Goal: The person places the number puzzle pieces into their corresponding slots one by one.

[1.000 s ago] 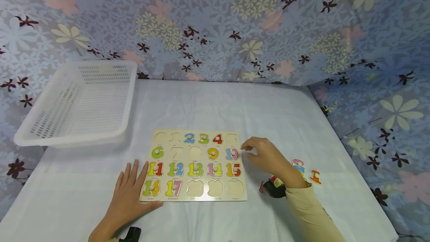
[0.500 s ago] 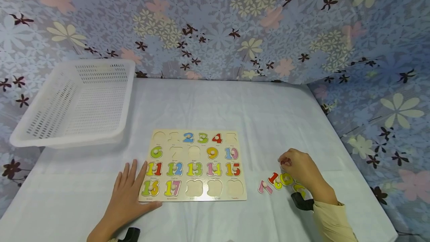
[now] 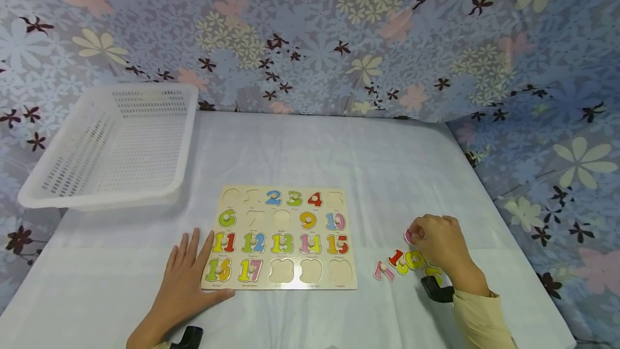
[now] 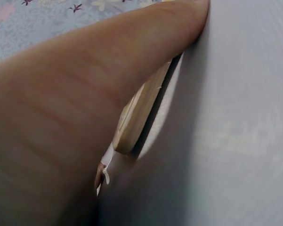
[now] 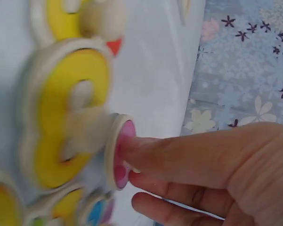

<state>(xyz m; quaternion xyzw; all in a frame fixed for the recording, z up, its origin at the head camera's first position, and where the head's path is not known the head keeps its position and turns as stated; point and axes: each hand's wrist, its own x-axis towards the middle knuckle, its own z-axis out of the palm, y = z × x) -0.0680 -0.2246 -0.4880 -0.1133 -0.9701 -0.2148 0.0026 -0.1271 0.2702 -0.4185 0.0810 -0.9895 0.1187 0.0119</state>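
Observation:
A wooden number puzzle board (image 3: 278, 252) lies on the table with several knobbed numbers in its recesses; other recesses are bare. My left hand (image 3: 181, 279) rests with spread fingers at its left edge, the thumb along the lower left corner. To the right of the board, my right hand (image 3: 443, 244) pinches a pink number puzzle piece (image 5: 125, 153) between thumb and fingers. That piece is tilted on edge, and its numeral is hard to read. Close by lie a yellow 8 piece (image 5: 44, 127), a pink 7 piece (image 3: 384, 271) and a red-and-yellow piece (image 3: 395, 257).
A white perforated plastic basket (image 3: 181, 144) stands at the back left. White cloth covers the table (image 3: 310, 149), and floral fabric (image 3: 310, 36) hangs behind and to the right. More loose pieces lie partly hidden under the right hand and wrist.
My right hand has moved from beside the board's right edge to the loose pieces, and the pink piece now shows at its fingertips. The left hand stays in place.

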